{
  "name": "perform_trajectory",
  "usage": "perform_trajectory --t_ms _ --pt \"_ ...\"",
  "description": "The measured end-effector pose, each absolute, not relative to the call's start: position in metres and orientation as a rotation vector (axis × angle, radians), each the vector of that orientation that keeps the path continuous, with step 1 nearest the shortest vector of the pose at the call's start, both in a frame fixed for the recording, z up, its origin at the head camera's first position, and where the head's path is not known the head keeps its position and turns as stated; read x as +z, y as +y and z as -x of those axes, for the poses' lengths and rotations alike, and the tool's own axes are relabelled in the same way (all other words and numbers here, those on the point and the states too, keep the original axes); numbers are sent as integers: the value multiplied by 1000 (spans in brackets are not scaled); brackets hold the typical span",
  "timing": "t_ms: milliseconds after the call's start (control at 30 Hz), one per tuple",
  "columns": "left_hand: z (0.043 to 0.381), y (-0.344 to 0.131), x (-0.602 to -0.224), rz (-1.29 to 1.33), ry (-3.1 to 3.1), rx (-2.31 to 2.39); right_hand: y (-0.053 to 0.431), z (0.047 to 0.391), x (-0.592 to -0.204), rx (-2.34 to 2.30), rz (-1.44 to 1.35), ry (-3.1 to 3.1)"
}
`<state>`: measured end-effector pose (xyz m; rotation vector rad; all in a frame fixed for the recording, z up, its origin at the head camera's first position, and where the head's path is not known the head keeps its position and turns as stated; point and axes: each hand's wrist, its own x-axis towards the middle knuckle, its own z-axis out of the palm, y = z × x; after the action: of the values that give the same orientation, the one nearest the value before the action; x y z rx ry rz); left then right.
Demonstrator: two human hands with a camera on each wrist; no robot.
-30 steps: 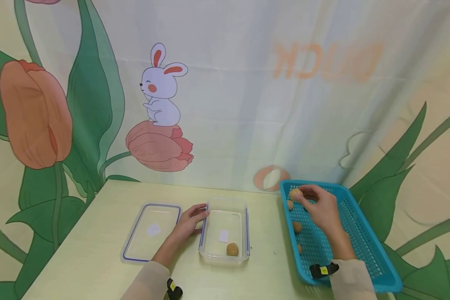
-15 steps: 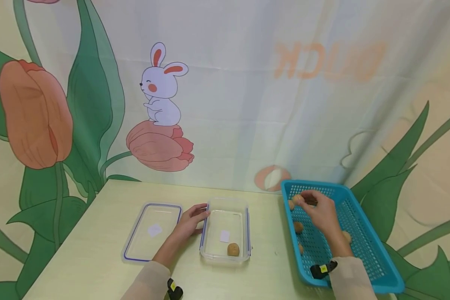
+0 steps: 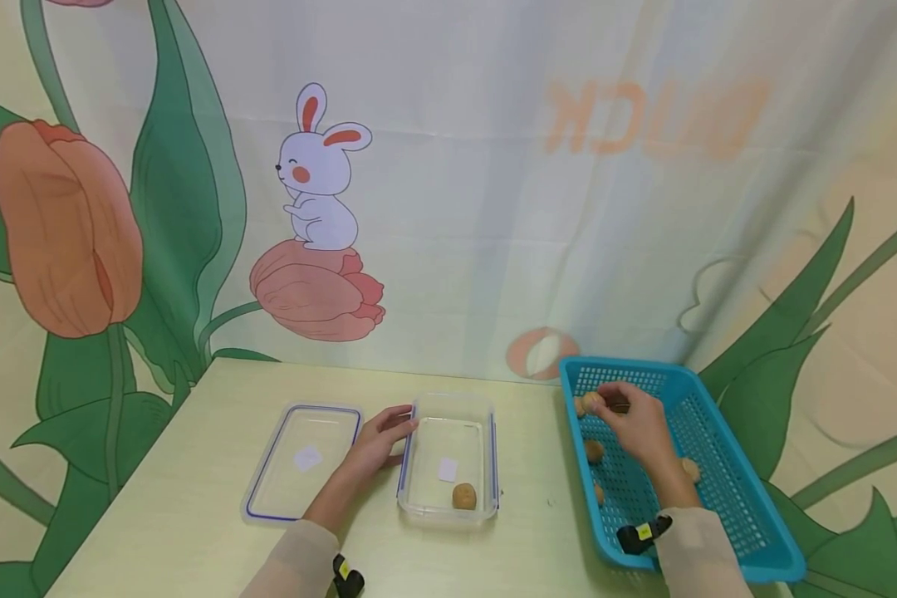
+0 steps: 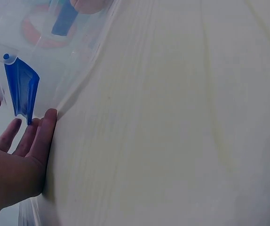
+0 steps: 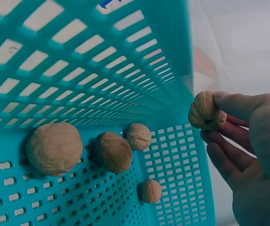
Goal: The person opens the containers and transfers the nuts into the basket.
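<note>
Right grip (image 3: 638, 419) pinching walnut (image 5: 205, 111) above basket (image 3: 725, 482), left grip (image 3: 377, 440) spread against container (image 3: 448, 515) rim

i see tan walnuts (image 5: 54, 148) in a turquoise basket (image 3: 725, 482) with a perforated grid pattern. the clear container (image 3: 448, 432) has blue clips, its lid (image 3: 299, 462) a blue rim. the backdrop (image 3: 448, 166) shows orange tulips, green leaves and a white rabbit.
</note>
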<state>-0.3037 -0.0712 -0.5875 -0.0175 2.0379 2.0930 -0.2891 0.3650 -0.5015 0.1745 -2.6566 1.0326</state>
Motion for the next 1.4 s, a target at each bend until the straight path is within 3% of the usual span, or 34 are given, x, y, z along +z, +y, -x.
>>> perform_trajectory --t_ms 533,1033,1400 --pt "302 -70 -589 13 2031 2091 358 278 -489 1074 -165 -2554" --pt "304 -71 -587 22 2030 2095 285 257 -426 947 -566 -2488" --pt "304 -72 -586 28 2034 2090 213 250 -459 931 -849 -2571"
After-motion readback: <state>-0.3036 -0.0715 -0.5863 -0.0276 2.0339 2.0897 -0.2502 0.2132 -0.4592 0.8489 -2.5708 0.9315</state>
